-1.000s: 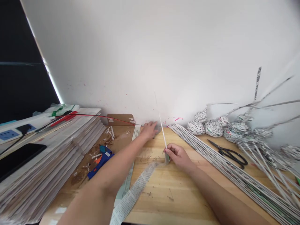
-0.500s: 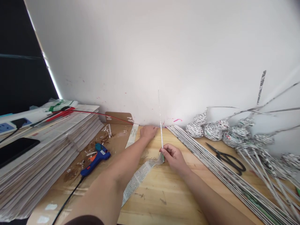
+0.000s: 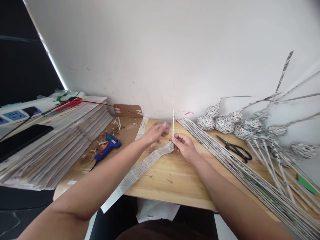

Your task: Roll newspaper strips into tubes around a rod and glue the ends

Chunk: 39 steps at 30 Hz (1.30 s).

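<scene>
My right hand pinches the lower end of a thin, upright paper tube, partly rolled from newsprint. From that pinch a flat newspaper strip trails down to the left, its loose end hanging past the table's front edge. A bit of green shows at the tube's base, under my fingers. My left hand is in the air just left of the tube, fingers stretched out and slightly blurred, holding nothing that I can see. Behind its fingertips, by the wall, is a small greyish item, mostly hidden.
Left stand a blue glue gun on stained cardboard and a tall newspaper stack bearing a phone and power strip. Rolled paper sticks, black scissors and woven paper gourds lie right.
My left hand has drawn back from the wall toward the tube, its fingers now extended. The right hand keeps its pinch on the tube. The view has tilted down, showing the table's front edge.
</scene>
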Motion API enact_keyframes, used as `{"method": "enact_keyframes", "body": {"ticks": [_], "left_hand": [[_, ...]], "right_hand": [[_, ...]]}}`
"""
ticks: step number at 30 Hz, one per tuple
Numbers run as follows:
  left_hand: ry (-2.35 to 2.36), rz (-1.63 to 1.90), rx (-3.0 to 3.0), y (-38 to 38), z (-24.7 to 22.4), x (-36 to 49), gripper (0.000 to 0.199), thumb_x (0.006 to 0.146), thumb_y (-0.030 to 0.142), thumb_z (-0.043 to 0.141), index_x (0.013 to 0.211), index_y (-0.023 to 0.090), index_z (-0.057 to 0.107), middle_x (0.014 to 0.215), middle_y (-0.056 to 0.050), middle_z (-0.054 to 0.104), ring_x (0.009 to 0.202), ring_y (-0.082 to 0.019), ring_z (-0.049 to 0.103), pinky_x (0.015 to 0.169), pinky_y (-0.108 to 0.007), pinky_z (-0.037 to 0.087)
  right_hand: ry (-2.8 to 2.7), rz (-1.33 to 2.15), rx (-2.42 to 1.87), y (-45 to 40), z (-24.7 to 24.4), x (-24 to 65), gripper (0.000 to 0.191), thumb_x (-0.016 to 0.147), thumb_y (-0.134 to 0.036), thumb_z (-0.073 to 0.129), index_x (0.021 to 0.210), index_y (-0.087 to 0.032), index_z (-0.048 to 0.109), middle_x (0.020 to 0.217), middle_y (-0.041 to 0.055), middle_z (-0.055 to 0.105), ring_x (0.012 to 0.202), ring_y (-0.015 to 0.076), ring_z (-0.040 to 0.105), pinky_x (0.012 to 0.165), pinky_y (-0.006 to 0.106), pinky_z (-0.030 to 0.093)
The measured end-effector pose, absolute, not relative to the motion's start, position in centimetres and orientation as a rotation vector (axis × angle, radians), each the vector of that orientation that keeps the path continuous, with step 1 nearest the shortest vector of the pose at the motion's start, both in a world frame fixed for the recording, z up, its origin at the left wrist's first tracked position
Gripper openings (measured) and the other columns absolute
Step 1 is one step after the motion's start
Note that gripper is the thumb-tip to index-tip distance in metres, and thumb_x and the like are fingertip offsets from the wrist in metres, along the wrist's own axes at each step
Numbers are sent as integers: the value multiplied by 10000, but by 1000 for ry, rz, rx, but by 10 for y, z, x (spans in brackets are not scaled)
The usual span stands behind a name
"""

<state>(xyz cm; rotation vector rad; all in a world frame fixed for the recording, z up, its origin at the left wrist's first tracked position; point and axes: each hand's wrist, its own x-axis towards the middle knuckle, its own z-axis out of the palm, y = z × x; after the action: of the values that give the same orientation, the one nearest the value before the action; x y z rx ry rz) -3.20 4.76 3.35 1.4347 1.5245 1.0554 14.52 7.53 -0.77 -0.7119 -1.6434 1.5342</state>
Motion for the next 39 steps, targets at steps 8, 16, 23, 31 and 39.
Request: {"method": "enact_keyframes", "body": {"ticks": [8, 16, 23, 31, 39], "left_hand": [[1117, 773, 1035, -102, 26, -8, 458, 725, 389, 674, 1155, 238, 629, 822, -29, 649, 566, -103, 539, 427, -179, 425], [1164, 502, 871, -162, 14, -30, 471, 813, 552, 517, 1080, 182, 636, 876, -98, 675, 646, -167, 650, 388, -145, 389], [1250, 1207, 645, -121, 34, -32, 364, 766, 205, 658, 1128, 196, 616, 1230, -126, 596, 1085, -228, 601, 695, -233, 550], [1029, 1206, 586, -51, 35, 7, 363, 657, -55, 606, 977, 116, 624, 894, -74, 638, 817, -151, 646, 768, -318, 567], [1091, 1143, 725, -29, 14, 7, 280, 662, 103, 756, 928, 134, 676, 902, -63, 677, 808, -143, 657, 780, -277, 543]], "right_hand": [[-1733, 1812, -604, 63, 6, 156, 305, 765, -455, 664, 771, -155, 608, 613, -17, 499, 498, 73, 419, 447, 206, 313], [-1922, 1911, -497, 43, 2, 143, 273, 768, -416, 665, 769, -145, 635, 569, -29, 499, 485, 68, 429, 435, 199, 280], [-1970, 1840, -525, 41, 4, 143, 269, 779, -406, 664, 772, -137, 652, 548, -23, 532, 463, 68, 427, 442, 206, 284], [-1974, 1696, -539, 48, -8, 139, 287, 756, -407, 683, 670, -142, 614, 614, -12, 563, 526, 75, 445, 493, 216, 325], [-1919, 1518, -705, 57, -5, 146, 311, 742, -443, 681, 737, -134, 649, 632, 0, 584, 574, 98, 493, 536, 224, 373]]}}
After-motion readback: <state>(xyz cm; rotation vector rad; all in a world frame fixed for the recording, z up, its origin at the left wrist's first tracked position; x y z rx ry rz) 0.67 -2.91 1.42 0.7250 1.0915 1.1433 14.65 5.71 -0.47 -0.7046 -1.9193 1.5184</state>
